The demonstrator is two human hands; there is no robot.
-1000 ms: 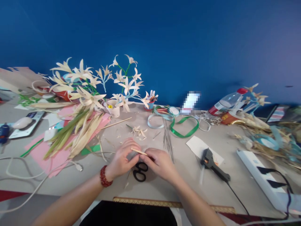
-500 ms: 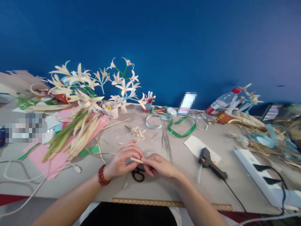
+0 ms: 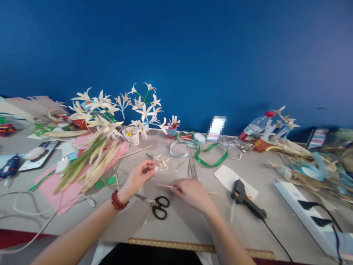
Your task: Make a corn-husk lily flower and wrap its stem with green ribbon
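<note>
My right hand (image 3: 187, 193) is closed round a thin wooden stick (image 3: 162, 185), whose ends show on both sides of the fingers, low over the table. My left hand (image 3: 141, 176), with a red bead bracelet at the wrist, has its fingers curled together beside a small cream flower (image 3: 162, 162) lying on the table. A pale bit shows at its fingertips, too small to name. Black-handled scissors (image 3: 160, 207) lie below and between the hands. Several thin grey wires (image 3: 192, 163) lie just beyond my right hand.
Corn husks (image 3: 96, 162) and pink paper (image 3: 55, 195) cover the left. Husk flowers (image 3: 107, 125) stand behind. Green ribbon (image 3: 211, 163), a black glue gun (image 3: 248, 200), a power strip (image 3: 303, 217) and a bottle (image 3: 255, 127) are on the right. A bamboo ruler (image 3: 171, 244) lines the front edge.
The hands have moved apart from the pale strip they both held. My left hand has gone up toward the flower; my right now grips the wooden stick. The scissors are uncovered.
</note>
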